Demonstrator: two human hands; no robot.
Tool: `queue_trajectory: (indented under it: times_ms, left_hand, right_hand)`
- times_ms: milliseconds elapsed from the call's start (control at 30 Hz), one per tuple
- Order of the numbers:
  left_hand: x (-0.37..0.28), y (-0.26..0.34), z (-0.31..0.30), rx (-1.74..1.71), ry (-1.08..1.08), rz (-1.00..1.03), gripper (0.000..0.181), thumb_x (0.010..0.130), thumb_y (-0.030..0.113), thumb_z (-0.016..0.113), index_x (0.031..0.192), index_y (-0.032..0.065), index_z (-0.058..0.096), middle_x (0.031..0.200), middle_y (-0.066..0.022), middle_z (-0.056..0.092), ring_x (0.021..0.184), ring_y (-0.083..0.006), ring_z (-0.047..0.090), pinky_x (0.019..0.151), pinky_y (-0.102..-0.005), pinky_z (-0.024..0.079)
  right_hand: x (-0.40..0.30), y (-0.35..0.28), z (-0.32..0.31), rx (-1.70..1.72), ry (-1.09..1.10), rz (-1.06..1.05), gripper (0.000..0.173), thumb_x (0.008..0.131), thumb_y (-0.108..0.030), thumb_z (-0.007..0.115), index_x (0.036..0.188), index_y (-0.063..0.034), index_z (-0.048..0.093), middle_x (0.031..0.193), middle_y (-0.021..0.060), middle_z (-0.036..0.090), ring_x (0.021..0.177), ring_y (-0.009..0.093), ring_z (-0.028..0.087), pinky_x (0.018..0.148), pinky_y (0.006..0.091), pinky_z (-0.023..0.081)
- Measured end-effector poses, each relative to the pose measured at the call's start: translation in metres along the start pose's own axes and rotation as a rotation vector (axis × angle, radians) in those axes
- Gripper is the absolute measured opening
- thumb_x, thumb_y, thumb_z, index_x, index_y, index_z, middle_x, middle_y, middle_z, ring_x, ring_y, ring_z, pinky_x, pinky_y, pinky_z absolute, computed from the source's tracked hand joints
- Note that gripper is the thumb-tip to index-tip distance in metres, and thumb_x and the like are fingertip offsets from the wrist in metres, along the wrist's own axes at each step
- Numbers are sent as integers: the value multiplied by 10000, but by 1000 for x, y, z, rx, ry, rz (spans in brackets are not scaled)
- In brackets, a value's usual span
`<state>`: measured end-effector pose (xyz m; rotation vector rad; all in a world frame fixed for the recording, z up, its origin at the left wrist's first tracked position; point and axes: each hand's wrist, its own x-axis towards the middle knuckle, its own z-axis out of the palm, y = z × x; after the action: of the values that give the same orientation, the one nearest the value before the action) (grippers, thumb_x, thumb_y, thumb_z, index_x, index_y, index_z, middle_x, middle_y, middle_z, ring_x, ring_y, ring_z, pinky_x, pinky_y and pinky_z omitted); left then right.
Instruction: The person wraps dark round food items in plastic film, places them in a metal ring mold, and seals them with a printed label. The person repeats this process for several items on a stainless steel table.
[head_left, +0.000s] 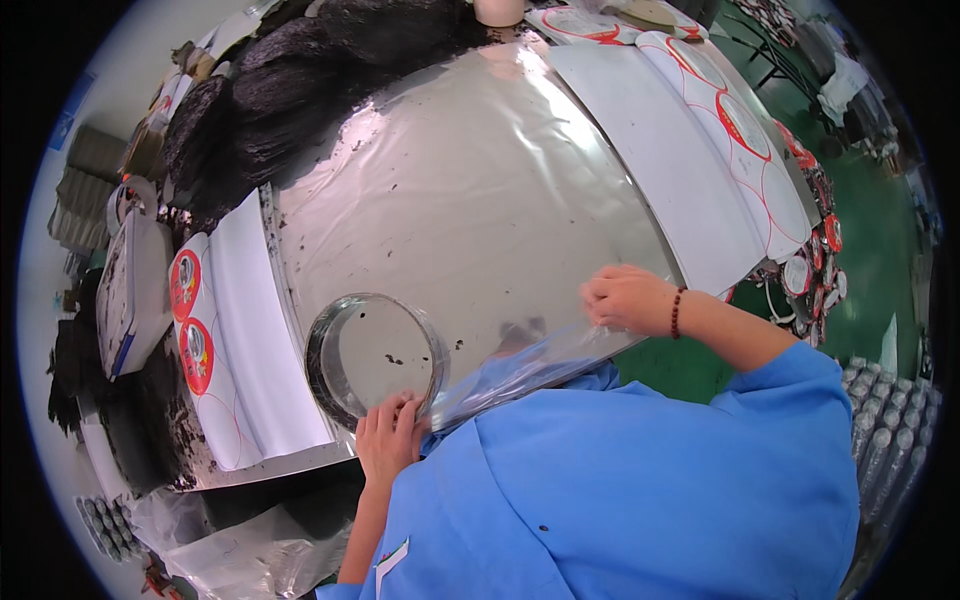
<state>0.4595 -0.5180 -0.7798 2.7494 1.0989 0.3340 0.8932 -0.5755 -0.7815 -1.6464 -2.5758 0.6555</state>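
A wide round ring (313, 367) with a see-through, shiny wall stands on the metal tabletop (465, 202), a few dark flakes inside it. The fingers of my left hand (390, 435) curl over its near rim. Clear plastic film (510, 375) stretches along the table's front edge, from beside the ring towards my right hand (626, 300). That hand's fingers are bunched together at the film's right end; their tips are partly blurred. A beaded bracelet circles the right wrist.
Dark heaps of what looks like dried seaweed (292, 97) cover the far left. Printed label sheets lie at left (199, 337) and right (720, 135). A white plastic bin (139, 292) stands at far left. Packed tubes (889, 427) sit on the right, below table height.
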Motion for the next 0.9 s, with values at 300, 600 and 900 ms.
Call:
queue_trajectory:
  times_ms: [300,600,900]
  left_hand:
    - [87,54,-123,-704,-176,164,280,732,36,782,994,26,685,929,-116,688,783,-314,600,711,-383,477]
    - [169,56,16,-112,-153,183,295,867,184,647,1141,78,611,1063,-115,680,944,-326,652,781,-431,481]
    - [148,34,-78,-1705,-768,16,587,1030,360,462,1511,34,378,1558,-163,382,1470,-312,305,1206,-428,202]
  right_hand:
    - [142,15,-98,-147,6,110,149,904,-237,585,964,-102,560,801,119,651,728,354,641,658,464,510]
    - [81,-27,-171,-281,990,-504,305,862,-251,751,817,-87,498,650,35,493,537,237,486,506,358,396]
    - [53,55,-61,299,-234,83,326,929,-422,619,890,-100,588,781,122,605,693,324,575,634,423,446]
